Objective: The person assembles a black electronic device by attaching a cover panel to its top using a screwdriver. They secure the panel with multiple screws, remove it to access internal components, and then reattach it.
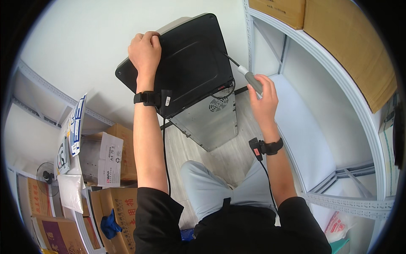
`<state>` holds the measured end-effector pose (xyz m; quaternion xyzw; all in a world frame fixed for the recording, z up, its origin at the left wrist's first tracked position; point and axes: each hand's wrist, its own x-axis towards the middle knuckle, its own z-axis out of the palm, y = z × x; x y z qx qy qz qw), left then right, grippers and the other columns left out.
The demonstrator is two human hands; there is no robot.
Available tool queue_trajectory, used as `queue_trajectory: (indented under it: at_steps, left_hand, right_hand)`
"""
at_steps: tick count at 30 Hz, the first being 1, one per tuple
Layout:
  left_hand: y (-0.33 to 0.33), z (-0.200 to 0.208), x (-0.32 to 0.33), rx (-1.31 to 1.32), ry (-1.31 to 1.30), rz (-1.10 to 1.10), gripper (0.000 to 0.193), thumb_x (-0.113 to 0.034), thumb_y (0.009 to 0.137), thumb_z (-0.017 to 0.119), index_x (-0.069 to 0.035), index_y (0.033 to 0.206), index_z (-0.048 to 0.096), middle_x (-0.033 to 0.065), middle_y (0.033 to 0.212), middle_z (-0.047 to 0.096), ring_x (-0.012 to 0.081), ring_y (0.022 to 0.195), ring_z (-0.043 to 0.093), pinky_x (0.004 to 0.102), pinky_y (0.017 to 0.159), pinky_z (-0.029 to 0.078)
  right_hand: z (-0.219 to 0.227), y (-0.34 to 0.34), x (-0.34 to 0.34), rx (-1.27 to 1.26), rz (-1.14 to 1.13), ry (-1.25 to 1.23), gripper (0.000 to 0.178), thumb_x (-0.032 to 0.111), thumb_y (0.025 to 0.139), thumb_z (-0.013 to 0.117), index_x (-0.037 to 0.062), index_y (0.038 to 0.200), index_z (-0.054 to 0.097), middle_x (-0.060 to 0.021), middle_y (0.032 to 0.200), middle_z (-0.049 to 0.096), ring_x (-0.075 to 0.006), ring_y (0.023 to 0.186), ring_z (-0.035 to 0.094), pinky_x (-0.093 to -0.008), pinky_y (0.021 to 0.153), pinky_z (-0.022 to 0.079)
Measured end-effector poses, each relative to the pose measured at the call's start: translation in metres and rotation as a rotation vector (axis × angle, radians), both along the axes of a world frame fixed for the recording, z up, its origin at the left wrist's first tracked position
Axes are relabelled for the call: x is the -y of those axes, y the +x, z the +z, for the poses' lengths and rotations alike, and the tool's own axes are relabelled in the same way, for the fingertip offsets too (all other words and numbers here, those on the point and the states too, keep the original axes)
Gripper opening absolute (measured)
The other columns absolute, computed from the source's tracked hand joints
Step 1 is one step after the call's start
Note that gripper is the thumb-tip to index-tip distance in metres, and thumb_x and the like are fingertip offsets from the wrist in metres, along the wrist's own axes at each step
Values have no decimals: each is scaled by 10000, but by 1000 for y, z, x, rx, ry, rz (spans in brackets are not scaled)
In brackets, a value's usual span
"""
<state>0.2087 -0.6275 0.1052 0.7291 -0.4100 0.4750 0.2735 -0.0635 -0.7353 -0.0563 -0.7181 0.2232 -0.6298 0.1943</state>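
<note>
A large black panel-like device [190,55] with rounded corners sits tilted in front of me; its exact kind I cannot tell. My left hand [145,51] has its fingers curled over the device's upper left edge. My right hand [263,94] grips a screwdriver [252,80] by its grey and white handle. The dark shaft points up and left, its tip at or against the device's right side; the exact contact is hard to see. Beneath the device stands a metal computer case [207,127] with a round vent. A short black cable [223,97] loops between them.
A white metal shelf [321,55] curves along the right, with cardboard boxes [351,42] on top. More shelving at the left holds cartons [111,158], a white padded bag [70,190] and a small fan [47,175]. Black cords run from both wristbands.
</note>
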Motion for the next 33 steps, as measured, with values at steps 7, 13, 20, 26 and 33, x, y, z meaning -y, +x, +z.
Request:
queue_trajectory:
  at_steps: [7, 13, 20, 26, 33]
  left_hand:
    - [9, -5, 1, 142, -18, -10, 146, -167, 810, 565, -169, 747, 696, 19, 698, 556, 219, 675, 541, 354, 638, 415]
    - [12, -8, 3, 191, -36, 30, 147, -163, 807, 568, -171, 696, 663, -4, 691, 547, 206, 661, 532, 346, 632, 402]
    - [15, -8, 3, 207, -55, -13, 142, -153, 795, 574, -163, 684, 662, -4, 657, 528, 207, 638, 525, 348, 619, 399]
    - [17, -8, 7, 206, -66, -9, 145, -159, 790, 570, -155, 678, 662, -1, 659, 536, 209, 638, 528, 351, 626, 402]
    - [17, -8, 3, 159, -21, 30, 163, -206, 833, 560, -180, 768, 707, 1, 685, 555, 202, 679, 547, 350, 658, 418]
  right_hand:
    - [6, -1, 5, 40, 74, 359, 300, 125, 789, 704, 34, 1048, 583, -127, 998, 625, -294, 852, 629, -363, 731, 504]
    - [23, -7, 0, -196, -3, 116, 285, 179, 804, 706, 35, 1027, 603, -127, 927, 641, -292, 760, 638, -357, 654, 505]
    - [44, -10, -2, -164, 81, 144, 231, 174, 824, 681, 61, 1015, 617, -111, 952, 632, -288, 779, 622, -350, 645, 495]
    - [26, 2, 7, -106, -64, -229, 184, 169, 846, 667, 80, 1002, 627, -94, 1022, 585, -285, 720, 622, -337, 623, 487]
    - [32, 5, -12, 125, 144, 486, 236, 119, 840, 660, 66, 1058, 588, -119, 1105, 550, -225, 871, 608, -305, 629, 498]
